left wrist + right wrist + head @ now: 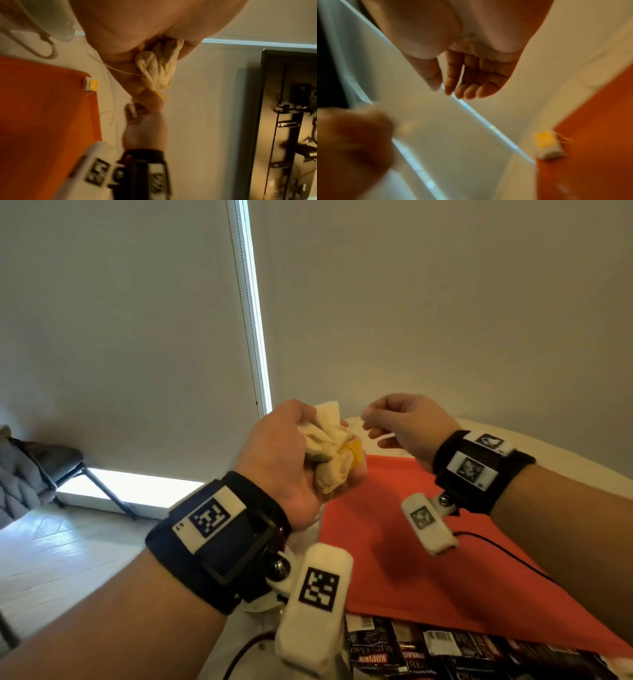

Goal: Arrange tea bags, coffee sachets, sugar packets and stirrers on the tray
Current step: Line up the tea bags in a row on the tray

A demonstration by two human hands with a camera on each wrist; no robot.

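1. Left hand [294,453]: closed round a crumpled bundle of tea bags [329,460], held raised above the near-left part of the orange tray [428,542]; a yellow tag shows at the lower edge of the bundle

2. Right hand [407,426]: raised just beside the bundle, over the far edge of the tray, thumb and forefinger brought close together. The head view suggests a thin string or tag pinched there, but the right wrist view is blurred and I cannot tell whether anything is actually gripped

3. One tea bag tag [91,85], white with a yellow face, lies at the tray's far corner with its string trailing over the edge

4. Dark coffee sachets [445,648] lie in a row along the near edge of the tray; whether they sit on the tray or on the desk [565,446] beside it cannot be settled from these views

5. Sugar packets and stirrers are not in view

6. Step in hand, as judged: separating a single tea bag from the tangled bundle for placing. The task appears early, the tray being largely bare

7. Next move calls for drawing one bag free by its string without dragging the rest, then lowering it flat near the tag at the tray's corner
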